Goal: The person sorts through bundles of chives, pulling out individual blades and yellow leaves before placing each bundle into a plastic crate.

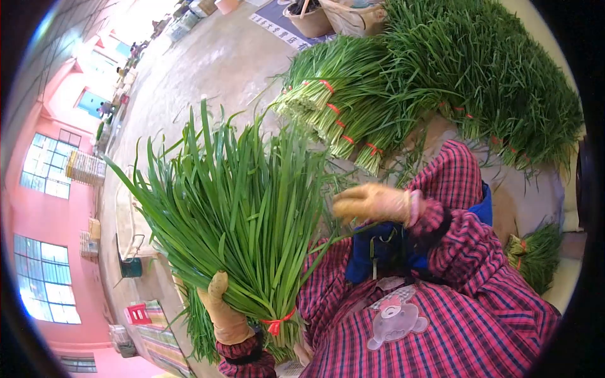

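A large bundle of garlic chives (246, 208) leans across the left of my lap, its long flat green leaves fanning upward. A red tie (275, 324) circles it near the stem end. My left hand (225, 312), in a tan rubber glove, grips the side of this bundle with the thumb in front; its other fingers are hidden. My right hand (373, 203), gloved alike, hangs in the air to the right of the leaves. Its fingers stretch out to the left and nothing shows in them. They are slightly blurred.
Tied chive bundles (340, 107) lie stacked on the floor ahead, with a larger pile (485, 75) to the right. A small bundle (535, 255) lies at far right. A bucket (311, 20) stands at the back. A red plastic basket (137, 313) sits at left.
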Demonstrator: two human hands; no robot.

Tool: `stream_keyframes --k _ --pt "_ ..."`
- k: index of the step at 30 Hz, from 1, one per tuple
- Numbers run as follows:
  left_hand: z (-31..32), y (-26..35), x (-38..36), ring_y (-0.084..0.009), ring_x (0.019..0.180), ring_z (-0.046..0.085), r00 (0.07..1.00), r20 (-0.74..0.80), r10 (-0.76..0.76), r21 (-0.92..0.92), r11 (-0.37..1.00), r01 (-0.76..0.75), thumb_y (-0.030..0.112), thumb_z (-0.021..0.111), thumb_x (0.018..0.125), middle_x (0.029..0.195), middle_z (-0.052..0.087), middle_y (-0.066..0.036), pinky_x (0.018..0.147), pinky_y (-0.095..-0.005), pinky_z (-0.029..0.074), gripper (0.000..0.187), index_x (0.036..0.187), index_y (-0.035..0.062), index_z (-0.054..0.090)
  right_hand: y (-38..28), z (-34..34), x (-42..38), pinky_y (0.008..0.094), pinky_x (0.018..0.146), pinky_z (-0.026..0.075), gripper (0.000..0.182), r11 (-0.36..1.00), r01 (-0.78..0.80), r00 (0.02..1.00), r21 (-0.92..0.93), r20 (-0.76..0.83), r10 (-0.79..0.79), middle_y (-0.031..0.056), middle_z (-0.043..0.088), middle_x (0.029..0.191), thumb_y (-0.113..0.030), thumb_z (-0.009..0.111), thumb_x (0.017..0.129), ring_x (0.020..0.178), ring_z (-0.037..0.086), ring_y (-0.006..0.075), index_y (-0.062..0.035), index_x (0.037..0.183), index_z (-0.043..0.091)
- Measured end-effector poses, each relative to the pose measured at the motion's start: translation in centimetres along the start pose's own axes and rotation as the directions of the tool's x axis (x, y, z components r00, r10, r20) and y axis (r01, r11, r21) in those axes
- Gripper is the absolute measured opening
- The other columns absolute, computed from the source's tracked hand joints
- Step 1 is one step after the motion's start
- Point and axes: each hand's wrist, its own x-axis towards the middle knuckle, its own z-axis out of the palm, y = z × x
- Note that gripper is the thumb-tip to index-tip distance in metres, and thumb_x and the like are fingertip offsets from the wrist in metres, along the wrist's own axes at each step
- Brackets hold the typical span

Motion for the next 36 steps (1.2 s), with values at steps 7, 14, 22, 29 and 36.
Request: stream_keyframes --k 7,14,22,29,36 --pt "-1.5 0.3 0.2 -0.0188 0.097 0.062 0.975 0.038 -0.221 0.302 0.932 0.199 0.003 0.072 0.077 0.113 0.063 -0.008 0.087 -0.032 0.051 0.051 0.123 -0.0021 0.052 -1.4 8.5 4.0 0.0329 0.092 0.048 0.047 0.847 0.208 0.975 0.489 -0.031 -0.221 0.0071 0.066 0.114 -0.031 0.063 0.09 0.105 0.06 0.0182 -0.004 0.128 0.057" --pt "-1.8 -3.6 2.5 -0.0131 0.085 0.065 0.927 0.128 -0.353 0.446 0.855 0.264 0.0 0.072 0.079 0.101 0.069 -0.006 0.081 -0.0275 0.052 0.038 0.116 -0.0021 0.062 -1.1 9.7 2.7 0.0338 0.101 0.042 0.045 0.881 0.3 0.954 0.366 -0.133 -0.27 0.0086 0.064 0.122 -0.017 0.069 0.085 0.111 0.059 0.0188 -0.0016 0.126 0.058" --pt "-4.8 -5.6 4.8 -0.0184 0.088 0.062 0.951 -0.06 -0.304 0.286 0.907 0.308 0.005 0.065 0.081 0.106 0.062 -0.009 0.079 -0.0301 0.052 0.045 0.123 -0.0039 0.051 5.1 9.5 3.8 0.0371 0.09 0.051 0.032 0.653 0.042 0.974 0.756 -0.176 0.142 0.0105 0.067 0.109 -0.008 0.066 0.082 0.099 0.064 0.0243 0.0015 0.112 0.064" --pt "-4.8 -5.8 5.2 -0.0147 0.08 0.064 0.937 -0.06 -0.345 0.209 0.913 0.35 0.005 0.068 0.082 0.099 0.067 -0.005 0.074 -0.0283 0.053 0.031 0.112 -0.001 0.062 5.4 9.3 4.1 0.0389 0.091 0.051 0.035 0.599 -0.027 0.991 0.8 -0.056 0.12 0.0112 0.066 0.111 -0.01 0.066 0.083 0.1 0.064 0.0249 0.0003 0.116 0.062" --pt "-4.4 -5.0 4.4 -0.0145 0.082 0.065 0.941 -0.075 -0.331 0.203 0.919 0.339 0.001 0.069 0.081 0.101 0.067 -0.007 0.075 -0.0284 0.053 0.033 0.113 -0.0017 0.061 5.8 8.8 4.1 0.0386 0.096 0.047 0.038 0.604 -0.045 0.998 0.795 0.008 0.064 0.0095 0.065 0.116 -0.011 0.066 0.086 0.106 0.062 0.0233 -0.0011 0.122 0.06"
